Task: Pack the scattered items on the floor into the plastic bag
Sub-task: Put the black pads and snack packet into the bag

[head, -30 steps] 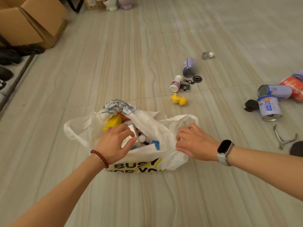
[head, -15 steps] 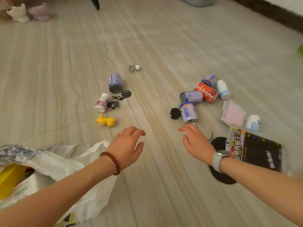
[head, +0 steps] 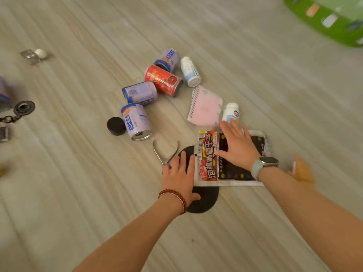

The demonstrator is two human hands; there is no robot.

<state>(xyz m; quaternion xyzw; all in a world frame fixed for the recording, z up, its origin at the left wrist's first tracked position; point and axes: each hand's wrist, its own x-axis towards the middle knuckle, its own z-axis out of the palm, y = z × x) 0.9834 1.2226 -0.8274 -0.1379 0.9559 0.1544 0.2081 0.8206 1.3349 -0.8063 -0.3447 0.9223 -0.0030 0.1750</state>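
Black round flat disc (head: 204, 201) lies nearest, under your left hand (head: 179, 176) — fingers spread, empty. Your right hand (head: 238, 146), also splayed, presses the flat printed snack packet (head: 208, 158); pinch its edge. Plastic bag — unseen.

Cans (head: 137, 118) crowd left (bare floor (head: 275, 85) right).

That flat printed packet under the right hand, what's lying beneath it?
A flat black round disc pokes out below the printed plastic packet; its middle is covered by the packet and the left hand.

Cans (head: 139, 93) and bottles (head: 190, 71) on floor (head: 78, 183)
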